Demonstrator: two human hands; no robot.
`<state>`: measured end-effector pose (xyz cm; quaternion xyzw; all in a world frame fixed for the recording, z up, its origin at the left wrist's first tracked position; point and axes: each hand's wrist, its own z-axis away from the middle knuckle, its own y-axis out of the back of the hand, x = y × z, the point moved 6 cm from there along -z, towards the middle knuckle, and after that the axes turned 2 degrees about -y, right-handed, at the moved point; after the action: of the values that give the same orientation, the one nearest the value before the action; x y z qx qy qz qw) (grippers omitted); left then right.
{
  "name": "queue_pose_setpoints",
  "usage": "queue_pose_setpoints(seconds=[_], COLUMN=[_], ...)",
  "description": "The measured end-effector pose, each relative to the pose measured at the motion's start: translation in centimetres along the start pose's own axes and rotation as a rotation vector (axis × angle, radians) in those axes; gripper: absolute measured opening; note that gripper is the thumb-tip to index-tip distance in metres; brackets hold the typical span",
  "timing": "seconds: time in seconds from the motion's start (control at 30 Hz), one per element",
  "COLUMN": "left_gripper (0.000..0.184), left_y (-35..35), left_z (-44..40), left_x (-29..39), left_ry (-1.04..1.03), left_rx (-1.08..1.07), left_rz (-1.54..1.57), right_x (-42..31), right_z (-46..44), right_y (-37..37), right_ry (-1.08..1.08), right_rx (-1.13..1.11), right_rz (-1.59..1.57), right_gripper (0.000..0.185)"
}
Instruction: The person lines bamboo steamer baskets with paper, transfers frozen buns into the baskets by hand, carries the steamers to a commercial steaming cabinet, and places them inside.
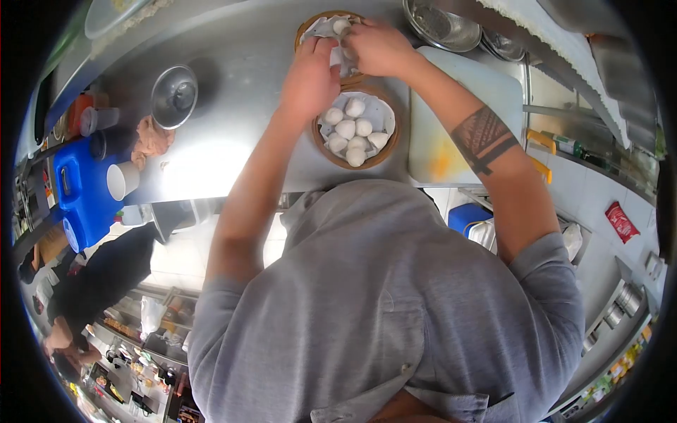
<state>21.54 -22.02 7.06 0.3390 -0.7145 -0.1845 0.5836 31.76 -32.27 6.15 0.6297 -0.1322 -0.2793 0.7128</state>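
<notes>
Ball (341, 27) sits on the liner of the far basket (302, 32), toward its far side, at the fingertips of the right hand (381, 48). The left hand (310, 74) is at the near left of the same basket, fingers bent over the liner. Blur and the angle hide both fingertips; whether either grip grasps or is free of the ball or liner cannot be told.

Handling, as a judgement: treat the ball as soft. Apply light, even pressure with the pads of the fingers; do not pinch. Steady the liner with the left hand so that it does not ride up. Lower the ball upright, leave a gap to the basket wall, then release straight upward to avoid dragging the paper.

The near basket (395, 137) stands just beside, toward the body. It bears a cluster of white balls (345, 128) on a liner, some touching.

To the right lies a board (462, 120) with a yellow stain; beyond it are metal pans (444, 28). To the left, on the steel surface (233, 92), are a metal bowl (174, 96) and a white cup (123, 181).
</notes>
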Motion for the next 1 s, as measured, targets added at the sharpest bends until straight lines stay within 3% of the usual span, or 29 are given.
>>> queue_pose_setpoints(seconds=[0.07,0.23,0.3,0.37,0.4,0.47,0.57,0.67,0.73,0.87,0.93,1.0], left_gripper=[0.039,0.028,0.027,0.025,0.027,0.028,0.032,0.031,0.020,0.017,0.027,0.025], left_y=[-1.0,-4.4,-4.0,-3.1,-2.0,-0.6,0.1,-0.3,-0.2,0.0,-0.2,-0.9], left_z=[-0.9,-1.3,-1.4,-1.8,-2.3,-3.1,-4.1,-4.8,-5.0,-4.7,-3.6,-1.9], left_x=[-0.2,-1.7,-2.2,-3.1,-3.8,-4.5,-4.7,-5.2,-5.0,-4.3,-3.9,-2.2], left_ry=[-0.021,-0.018,-0.042,-0.063,-0.112,-0.156,-0.274,-0.313,-0.351,-0.318,-0.217,-0.197], left_rx=[-0.022,-0.225,-0.179,-0.123,-0.022,0.079,0.078,-0.009,-0.028,0.045,-0.031,-0.045], left_rz=[-0.050,0.030,0.077,0.127,-0.007,-0.142,-0.356,-0.482,-0.536,-0.526,-0.318,-0.267], right_x=[1.0,1.1,1.2,1.7,1.5,-0.8,-4.9,-5.6,-5.9,-5.7,-5.2,-3.4], right_z=[0.6,1.0,1.5,2.5,3.2,5.6,8.0,8.5,8.8,9.6,9.6,9.4], right_y=[-0.6,1.3,0.7,0.8,1.0,-0.7,-0.2,-1.4,-2.3,-3.2,-2.5,-1.5], right_ry=[-0.046,-0.104,-0.115,-0.009,-0.010,-0.074,-0.210,-0.303,-0.338,-0.367,-0.359,-0.424], right_rx=[0.032,-0.042,-0.078,0.217,0.216,-0.217,-0.205,-0.120,-0.174,-0.008,0.073,0.251], right_rz=[0.105,0.019,-0.005,-0.213,-0.214,-0.601,-0.321,-0.376,-0.363,-0.508,-0.569,-0.845], right_gripper=[0.024,0.024,0.024,0.027,0.027,0.027,0.025,0.028,0.030,0.029,0.029,0.033])
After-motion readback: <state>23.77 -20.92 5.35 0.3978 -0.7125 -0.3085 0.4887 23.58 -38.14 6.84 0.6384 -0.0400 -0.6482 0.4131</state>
